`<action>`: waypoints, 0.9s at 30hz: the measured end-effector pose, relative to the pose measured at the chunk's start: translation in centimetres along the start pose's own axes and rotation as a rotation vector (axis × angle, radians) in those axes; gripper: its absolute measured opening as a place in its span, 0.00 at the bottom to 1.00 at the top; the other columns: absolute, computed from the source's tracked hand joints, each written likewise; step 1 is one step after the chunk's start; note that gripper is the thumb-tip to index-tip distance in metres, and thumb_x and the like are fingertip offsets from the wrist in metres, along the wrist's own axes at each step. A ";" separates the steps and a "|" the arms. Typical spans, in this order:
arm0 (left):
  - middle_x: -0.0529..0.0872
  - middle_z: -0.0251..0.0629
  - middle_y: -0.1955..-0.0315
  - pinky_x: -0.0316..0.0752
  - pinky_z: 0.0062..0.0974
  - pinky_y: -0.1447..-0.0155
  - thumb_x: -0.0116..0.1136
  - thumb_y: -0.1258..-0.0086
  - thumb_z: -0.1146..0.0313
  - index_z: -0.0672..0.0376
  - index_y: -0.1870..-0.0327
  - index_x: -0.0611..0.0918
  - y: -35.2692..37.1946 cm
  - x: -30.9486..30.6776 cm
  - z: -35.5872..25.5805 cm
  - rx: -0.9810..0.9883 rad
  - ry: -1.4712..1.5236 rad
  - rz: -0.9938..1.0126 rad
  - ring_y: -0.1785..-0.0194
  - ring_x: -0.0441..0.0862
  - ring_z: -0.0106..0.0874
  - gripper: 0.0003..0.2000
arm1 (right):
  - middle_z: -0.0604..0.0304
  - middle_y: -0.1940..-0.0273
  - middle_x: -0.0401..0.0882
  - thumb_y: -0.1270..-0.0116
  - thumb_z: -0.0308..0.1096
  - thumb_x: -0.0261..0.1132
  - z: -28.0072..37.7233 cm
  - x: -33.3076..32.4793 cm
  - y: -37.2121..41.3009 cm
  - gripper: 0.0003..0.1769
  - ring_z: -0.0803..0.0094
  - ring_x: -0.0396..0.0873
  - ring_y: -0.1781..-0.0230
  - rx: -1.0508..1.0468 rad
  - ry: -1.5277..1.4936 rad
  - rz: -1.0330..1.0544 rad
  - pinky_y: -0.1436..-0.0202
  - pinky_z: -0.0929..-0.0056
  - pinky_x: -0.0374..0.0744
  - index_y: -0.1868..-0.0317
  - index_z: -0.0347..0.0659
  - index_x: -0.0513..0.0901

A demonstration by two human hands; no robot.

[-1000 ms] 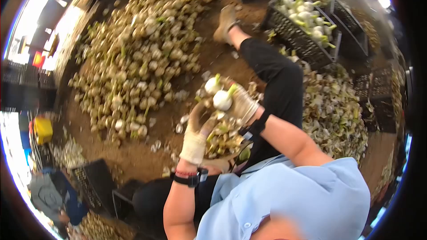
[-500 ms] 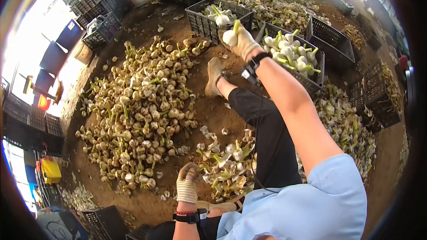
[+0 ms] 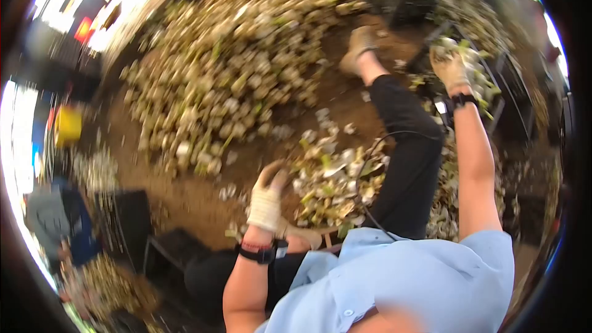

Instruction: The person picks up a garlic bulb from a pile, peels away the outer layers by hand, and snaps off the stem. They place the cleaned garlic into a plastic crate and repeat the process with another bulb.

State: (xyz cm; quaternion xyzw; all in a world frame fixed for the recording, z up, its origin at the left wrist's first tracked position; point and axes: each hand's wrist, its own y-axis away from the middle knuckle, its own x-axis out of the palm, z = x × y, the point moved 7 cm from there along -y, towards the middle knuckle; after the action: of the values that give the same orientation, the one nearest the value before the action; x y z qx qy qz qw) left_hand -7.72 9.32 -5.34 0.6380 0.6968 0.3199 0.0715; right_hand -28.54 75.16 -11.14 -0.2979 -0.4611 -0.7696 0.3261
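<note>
My right hand (image 3: 451,71), in a pale work glove, reaches into the near side of a dark crate (image 3: 421,57) of white garlic bulbs with green stems (image 3: 473,65). Its fingertips overlap the bulbs and are smeared by motion, so I cannot tell whether a bulb is still in its grip. My left hand (image 3: 267,197), gloved too, is raised above the ground with thumb and fingers apart and nothing between them. Beyond it spreads a large heap of untrimmed garlic (image 3: 246,68). Beside it lie loose peels and stem scraps (image 3: 333,179).
My outstretched leg (image 3: 407,142) lies between the scraps and the crate. A thin cable (image 3: 364,176) runs down by it. Another crate (image 3: 401,0) stands at the back, blurred. Dark crates (image 3: 126,216) and a yellow container (image 3: 68,125) are on the left.
My right hand has gone from holding a garlic bulb in the air to the crate at right. My left hand has risen slightly and its fingers have spread. The view has swung.
</note>
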 end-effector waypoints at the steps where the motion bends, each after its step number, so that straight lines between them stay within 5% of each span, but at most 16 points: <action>1: 0.83 0.33 0.48 0.76 0.25 0.43 0.61 0.26 0.67 0.59 0.41 0.80 0.0 -0.8 -0.1 0.081 -0.061 -0.011 0.46 0.78 0.23 0.16 | 0.52 0.57 0.84 0.25 0.40 0.57 -6.0 1.9 -4.4 0.16 0.58 0.83 0.54 0.017 0.099 0.438 0.42 0.54 0.82 0.46 0.37 0.78; 2: 0.84 0.33 0.50 0.76 0.24 0.45 0.60 0.26 0.70 0.61 0.40 0.79 -0.1 -1.7 -0.1 0.113 -0.089 -0.061 0.47 0.78 0.22 0.16 | 0.54 0.57 0.86 0.26 0.35 0.59 -13.5 7.2 5.7 0.14 0.63 0.85 0.57 0.134 0.287 0.090 0.45 0.64 0.83 0.45 0.38 0.79; 3: 0.84 0.32 0.52 0.77 0.22 0.46 0.59 0.26 0.72 0.61 0.38 0.78 0.5 -2.0 -0.5 0.110 0.036 -0.067 0.50 0.79 0.21 0.17 | 0.55 0.57 0.86 0.28 0.36 0.63 -20.8 10.7 10.6 0.12 0.67 0.84 0.57 0.261 0.429 0.361 0.48 0.74 0.82 0.50 0.38 0.83; 4: 0.84 0.32 0.52 0.77 0.22 0.48 0.59 0.26 0.72 0.60 0.38 0.77 0.5 -3.3 -0.6 0.157 0.036 -0.129 0.51 0.79 0.21 0.17 | 0.57 0.59 0.86 0.29 0.39 0.66 -25.6 11.5 12.5 0.13 0.68 0.84 0.59 -0.095 1.005 0.708 0.53 0.78 0.81 0.52 0.39 0.83; 5: 0.83 0.32 0.52 0.78 0.21 0.50 0.59 0.26 0.73 0.60 0.38 0.77 0.4 -4.6 -0.9 0.205 0.032 -0.178 0.53 0.80 0.21 0.16 | 0.58 0.59 0.85 0.30 0.42 0.66 -32.2 12.8 16.6 0.15 0.69 0.83 0.61 0.223 0.529 0.468 0.56 0.79 0.79 0.52 0.39 0.83; 6: 0.83 0.33 0.52 0.78 0.20 0.51 0.59 0.26 0.73 0.59 0.39 0.77 0.7 -5.6 -1.6 0.188 0.112 -0.213 0.54 0.80 0.21 0.16 | 0.60 0.56 0.84 0.30 0.42 0.67 -35.0 10.1 15.2 0.19 0.71 0.82 0.60 0.993 0.665 0.864 0.56 0.77 0.78 0.46 0.40 0.81; 7: 0.83 0.33 0.51 0.79 0.20 0.53 0.60 0.26 0.73 0.58 0.39 0.77 1.0 -6.6 -2.2 0.171 0.194 -0.245 0.54 0.81 0.22 0.16 | 0.59 0.60 0.84 0.27 0.41 0.64 -41.8 6.3 14.5 0.15 0.69 0.80 0.65 0.380 0.852 0.494 0.62 0.74 0.79 0.52 0.36 0.82; 8: 0.83 0.39 0.47 0.81 0.31 0.46 0.59 0.26 0.73 0.59 0.40 0.77 1.1 -8.1 -2.6 0.224 0.193 -0.294 0.51 0.83 0.31 0.15 | 0.57 0.57 0.85 0.30 0.41 0.66 -45.5 6.7 16.7 0.19 0.67 0.82 0.62 0.306 1.125 0.523 0.60 0.72 0.80 0.47 0.35 0.81; 12: 0.84 0.39 0.47 0.80 0.31 0.47 0.58 0.27 0.75 0.60 0.43 0.79 1.5 -11.2 -3.7 0.209 0.318 -0.402 0.51 0.84 0.32 0.13 | 0.40 0.45 0.80 0.33 0.34 0.62 -57.6 5.4 19.5 0.20 0.49 0.81 0.47 -0.086 2.093 1.047 0.43 0.60 0.78 0.41 0.42 0.81; 16: 0.84 0.37 0.49 0.79 0.29 0.47 0.57 0.26 0.74 0.59 0.45 0.80 1.0 -12.9 -2.7 0.167 0.245 -0.381 0.52 0.82 0.29 0.12 | 0.47 0.34 0.70 0.32 0.34 0.64 -65.4 1.8 15.6 0.23 0.51 0.71 0.35 -0.144 2.462 0.933 0.35 0.56 0.76 0.36 0.45 0.77; 18: 0.84 0.34 0.51 0.80 0.25 0.53 0.58 0.26 0.73 0.58 0.46 0.81 0.8 -13.2 -2.5 0.150 0.152 -0.355 0.57 0.82 0.26 0.10 | 0.49 0.35 0.70 0.29 0.35 0.61 -65.4 5.0 19.2 0.21 0.52 0.68 0.33 -0.074 2.776 1.239 0.32 0.56 0.75 0.36 0.45 0.77; 19: 0.84 0.34 0.51 0.80 0.25 0.53 0.58 0.26 0.73 0.58 0.46 0.81 0.8 -13.3 -2.9 0.154 0.154 -0.361 0.57 0.82 0.26 0.10 | 0.48 0.36 0.71 0.27 0.35 0.58 -65.8 5.3 20.2 0.18 0.50 0.68 0.33 -0.303 2.890 1.669 0.33 0.56 0.75 0.38 0.44 0.78; 21: 0.84 0.34 0.51 0.79 0.21 0.57 0.58 0.26 0.73 0.58 0.46 0.81 1.1 -13.1 -3.3 0.083 0.129 -0.390 0.58 0.82 0.25 0.10 | 0.45 0.38 0.73 0.29 0.30 0.60 -65.0 6.4 18.6 0.18 0.49 0.69 0.35 0.043 2.713 0.960 0.36 0.57 0.77 0.41 0.42 0.79; 22: 0.85 0.34 0.50 0.79 0.19 0.59 0.58 0.26 0.73 0.58 0.44 0.80 1.1 -13.3 -3.2 0.088 0.142 -0.396 0.57 0.83 0.24 0.12 | 0.44 0.41 0.76 0.33 0.26 0.64 -65.0 5.9 18.3 0.19 0.47 0.72 0.38 -0.279 2.651 1.242 0.39 0.55 0.78 0.41 0.40 0.79; 23: 0.85 0.34 0.50 0.79 0.19 0.59 0.58 0.26 0.73 0.58 0.44 0.80 0.7 -13.7 -2.6 0.094 0.147 -0.396 0.57 0.83 0.24 0.12 | 0.46 0.43 0.78 0.35 0.27 0.68 -62.9 8.4 21.2 0.22 0.53 0.76 0.40 -0.316 2.565 1.239 0.40 0.60 0.79 0.41 0.39 0.78; 27: 0.80 0.38 0.40 0.79 0.23 0.46 0.60 0.26 0.72 0.58 0.33 0.74 -0.2 -13.5 -2.6 0.224 0.010 -0.355 0.45 0.81 0.27 0.22 | 0.58 0.42 0.80 0.36 0.37 0.73 -57.0 9.2 29.1 0.30 0.69 0.78 0.42 0.834 1.100 0.811 0.43 0.69 0.79 0.37 0.35 0.74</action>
State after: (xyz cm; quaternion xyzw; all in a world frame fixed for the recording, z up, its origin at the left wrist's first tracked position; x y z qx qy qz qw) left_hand -6.88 -4.19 -7.59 0.5076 0.8299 0.2257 0.0519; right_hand -20.57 11.02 -11.79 0.1262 -0.3396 -0.3920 0.8456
